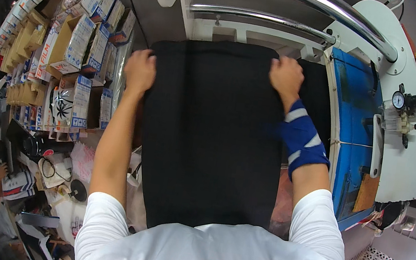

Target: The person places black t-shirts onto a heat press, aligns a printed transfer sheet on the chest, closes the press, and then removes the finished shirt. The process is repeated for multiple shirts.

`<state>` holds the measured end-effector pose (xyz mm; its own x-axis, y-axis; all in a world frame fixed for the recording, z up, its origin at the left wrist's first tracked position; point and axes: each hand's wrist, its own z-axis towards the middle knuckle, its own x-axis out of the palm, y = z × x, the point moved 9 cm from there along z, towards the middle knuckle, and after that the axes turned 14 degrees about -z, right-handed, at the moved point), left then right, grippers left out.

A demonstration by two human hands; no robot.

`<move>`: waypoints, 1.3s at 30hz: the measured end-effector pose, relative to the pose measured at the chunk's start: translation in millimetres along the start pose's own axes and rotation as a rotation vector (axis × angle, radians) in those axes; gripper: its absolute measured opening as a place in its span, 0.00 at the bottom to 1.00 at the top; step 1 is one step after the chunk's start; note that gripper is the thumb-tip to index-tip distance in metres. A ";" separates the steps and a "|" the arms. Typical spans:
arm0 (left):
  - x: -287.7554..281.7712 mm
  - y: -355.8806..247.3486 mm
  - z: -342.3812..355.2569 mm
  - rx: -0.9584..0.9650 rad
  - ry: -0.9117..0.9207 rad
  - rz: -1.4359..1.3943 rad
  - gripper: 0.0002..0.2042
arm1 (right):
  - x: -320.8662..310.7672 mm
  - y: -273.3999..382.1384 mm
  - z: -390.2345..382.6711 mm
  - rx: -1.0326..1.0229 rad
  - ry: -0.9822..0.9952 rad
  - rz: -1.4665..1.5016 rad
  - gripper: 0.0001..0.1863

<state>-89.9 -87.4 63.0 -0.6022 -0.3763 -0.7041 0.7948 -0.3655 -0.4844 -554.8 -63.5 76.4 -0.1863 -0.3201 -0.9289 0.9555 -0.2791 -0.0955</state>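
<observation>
A large black cloth (212,136) lies spread flat on the bed of a white machine (399,155). My left hand (140,70) grips the cloth's far left corner with closed fingers. At the far right corner, my right hand (286,75) is closed on the cloth's top edge. A blue wrist wrap with white stripes (301,139) covers my right forearm. The cloth's near edge hangs down against my white shirt.
Two shiny metal bars (287,4) cross above the cloth's far edge. A blue panel (356,123) and a pressure gauge (398,100) sit on the right. Stacked cardboard boxes (72,44) fill shelves on the left, with cluttered bags and cables (56,168) below.
</observation>
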 end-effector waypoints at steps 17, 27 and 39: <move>-0.5 109.7 -58.7 -0.581 -0.202 -0.605 0.15 | 87.0 -88.1 -49.5 0.642 0.233 0.879 0.17; -1.5 87.7 -49.0 -0.508 -0.312 -0.586 0.14 | 68.8 -114.0 -44.1 0.526 0.034 0.688 0.19; 9.7 91.2 -54.8 -0.818 -0.327 -1.023 0.13 | 68.3 -119.4 -50.3 0.579 0.025 0.665 0.19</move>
<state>-19.2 -77.7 -16.5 -0.8461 -0.4681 0.2551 -0.2698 -0.0368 -0.9622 -670.2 -6.5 6.3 0.3786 -0.5610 -0.7361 0.5975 -0.4592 0.6573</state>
